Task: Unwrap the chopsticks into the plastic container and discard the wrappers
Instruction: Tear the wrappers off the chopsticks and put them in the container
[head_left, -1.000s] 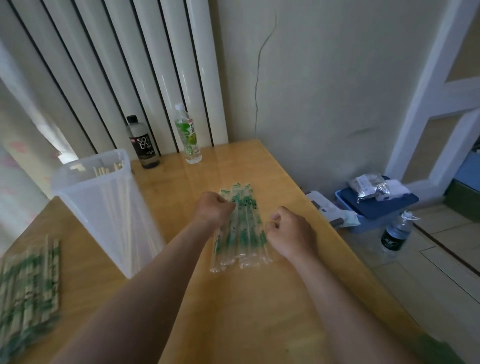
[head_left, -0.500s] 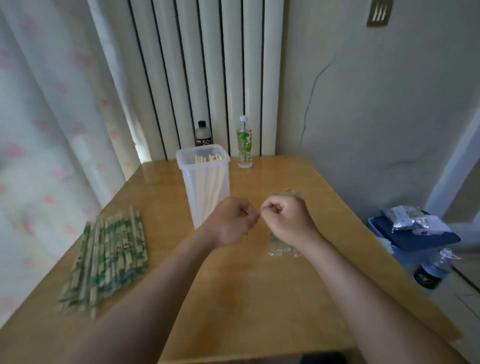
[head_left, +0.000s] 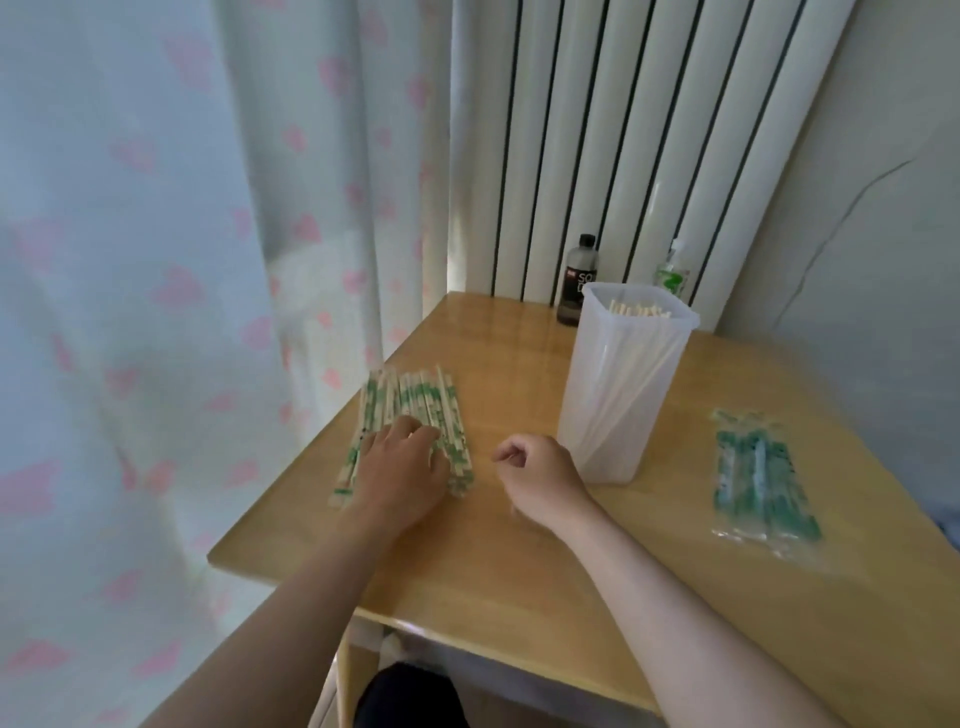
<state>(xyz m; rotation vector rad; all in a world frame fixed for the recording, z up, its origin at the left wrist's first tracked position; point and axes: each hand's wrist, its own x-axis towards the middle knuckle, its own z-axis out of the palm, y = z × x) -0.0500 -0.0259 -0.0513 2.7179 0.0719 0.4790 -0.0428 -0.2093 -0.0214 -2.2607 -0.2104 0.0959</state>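
A pile of wrapped chopsticks (head_left: 415, 410) with green print lies near the left edge of the wooden table (head_left: 519, 561). My left hand (head_left: 402, 475) lies on the near end of that pile, fingers spread over it. My right hand (head_left: 540, 478) hovers just right of the pile, fingers loosely curled, nothing in it. A tall translucent plastic container (head_left: 623, 384) stands behind my right hand with bare chopsticks upright inside. A flat stack of empty clear wrappers (head_left: 758, 473) lies to the right of the container.
A dark bottle (head_left: 577, 283) and a clear green-labelled bottle (head_left: 672, 275) stand at the table's back edge against the white radiator (head_left: 649, 130). A pink-patterned curtain (head_left: 182, 260) hangs close along the table's left side.
The view swung left. Both hands left the empty wrappers on the right; my left hand now lies on the wrapped pile and my right hand hovers beside it.
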